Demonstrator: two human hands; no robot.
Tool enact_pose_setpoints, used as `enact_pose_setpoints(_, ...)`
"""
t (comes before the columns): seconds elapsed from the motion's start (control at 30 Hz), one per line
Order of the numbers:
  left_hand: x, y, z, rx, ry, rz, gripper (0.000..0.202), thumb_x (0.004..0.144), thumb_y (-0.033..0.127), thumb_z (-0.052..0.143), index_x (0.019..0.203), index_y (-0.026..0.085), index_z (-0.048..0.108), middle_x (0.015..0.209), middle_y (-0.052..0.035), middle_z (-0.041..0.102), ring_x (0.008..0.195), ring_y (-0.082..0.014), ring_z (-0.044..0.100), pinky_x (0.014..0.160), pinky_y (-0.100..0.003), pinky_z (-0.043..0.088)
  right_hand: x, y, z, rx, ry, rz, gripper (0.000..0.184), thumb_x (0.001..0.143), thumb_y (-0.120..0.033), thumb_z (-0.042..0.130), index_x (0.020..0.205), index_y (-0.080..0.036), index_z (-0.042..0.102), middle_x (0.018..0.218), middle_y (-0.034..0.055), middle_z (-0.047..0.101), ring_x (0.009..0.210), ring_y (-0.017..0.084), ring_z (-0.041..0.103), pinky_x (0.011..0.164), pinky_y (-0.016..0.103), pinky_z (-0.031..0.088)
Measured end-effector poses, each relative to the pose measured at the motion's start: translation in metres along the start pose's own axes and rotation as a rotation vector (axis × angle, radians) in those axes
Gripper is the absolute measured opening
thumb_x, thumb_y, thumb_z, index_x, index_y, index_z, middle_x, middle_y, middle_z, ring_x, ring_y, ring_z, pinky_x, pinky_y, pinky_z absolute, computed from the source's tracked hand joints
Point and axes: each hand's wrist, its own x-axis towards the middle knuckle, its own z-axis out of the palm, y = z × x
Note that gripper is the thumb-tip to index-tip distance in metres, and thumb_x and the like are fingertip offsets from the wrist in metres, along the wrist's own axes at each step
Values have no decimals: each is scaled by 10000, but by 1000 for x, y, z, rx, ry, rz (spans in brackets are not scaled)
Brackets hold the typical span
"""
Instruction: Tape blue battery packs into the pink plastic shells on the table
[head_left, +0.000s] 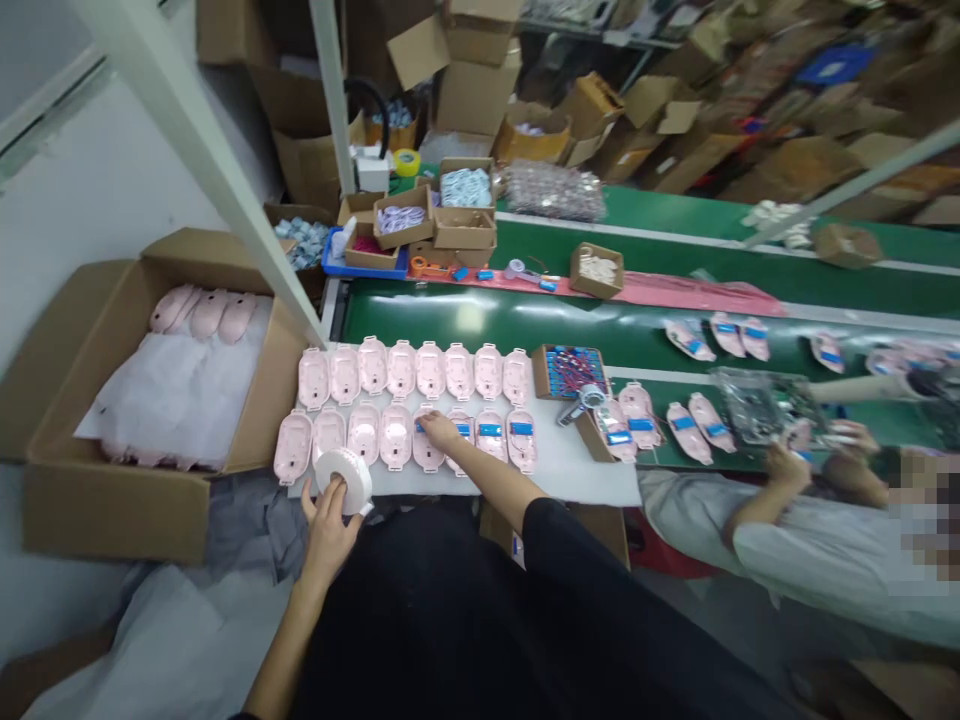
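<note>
On a white-topped table (577,482), pink plastic shells stand in two rows of eight, their hollow sides up. The left hand (328,532) grips a white roll of tape (352,473) at the table's near edge, fingers reaching into its core, in front of the first shells of the near row. The right hand (441,430) is over the fifth shell (428,455) of that row, fingertips at a blue battery (420,427) in it; whether they pinch it or only press on it, I cannot tell. The three shells to the right also hold blue batteries. Beyond the rows' right end sits a small cardboard box (538,375) of batteries with coloured wires. On the left, a big open carton (112,512) holds more pink shells and white sheeting. A co-worker's hands (789,466) are busy farther right, beside the green belt (495,318).
</note>
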Motion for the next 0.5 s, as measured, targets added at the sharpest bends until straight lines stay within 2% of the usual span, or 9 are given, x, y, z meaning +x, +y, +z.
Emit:
enact_pose_setpoints(0.1,30,15,7,-47,128,90,422,922,342,625,1285,145,538,1215,-186,691,1246,-339,616,1242,-649,217,-30,-11,-17,120,170,15,392,949,-129,644,1335,-165,698,1615,158,455,1478,314,400,1232,435,304)
enact_pose_setpoints(0.13,41,20,9,-62,166,118,435,917,350,638,1285,143,530,1189,-182,694,1254,-343,612,1244,-655,211,-44,-17,-19,221,236,-5,401,946,-204,691,1346,-172,693,1621,159,443,1467,324,415,1224,453,322)
enact_pose_setpoints(0.2,64,31,13,-86,194,182,428,912,336,649,1274,139,537,1169,-181,695,1284,-352,594,1245,-667,208,-72,-31,-18,519,303,-83,556,920,-383,763,1428,-198,633,1577,154,496,1360,300,533,1145,432,430)
enact_pose_setpoints(0.27,88,44,17,-111,157,258,343,929,280,610,1240,144,564,1165,-177,697,1281,-336,599,1250,-663,214,-96,-46,-12,860,232,-176,728,865,-517,800,1483,-204,574,1457,140,609,1132,241,665,975,358,541)
enact_pose_setpoints(0.33,111,57,21,-147,127,285,262,941,233,555,1189,157,593,1148,-163,704,1237,-310,629,1261,-654,207,-113,-55,-4,1119,96,-232,669,882,-588,749,1394,-171,641,1242,112,727,854,172,690,780,285,562)
enact_pose_setpoints(0.4,132,70,28,-204,127,208,251,926,249,551,1155,167,613,1139,-152,707,1210,-307,644,1262,-647,220,-127,-52,3,1218,20,-251,522,948,-598,655,1196,-147,742,1018,71,772,665,126,628,650,240,517)
enact_pose_setpoints(0.5,151,92,38,-392,114,-123,431,853,365,644,1234,167,605,1217,-158,684,1135,-308,679,1152,-584,441,-147,-22,9,1043,39,-245,353,963,-490,668,966,-164,804,824,16,761,623,118,611,633,214,467)
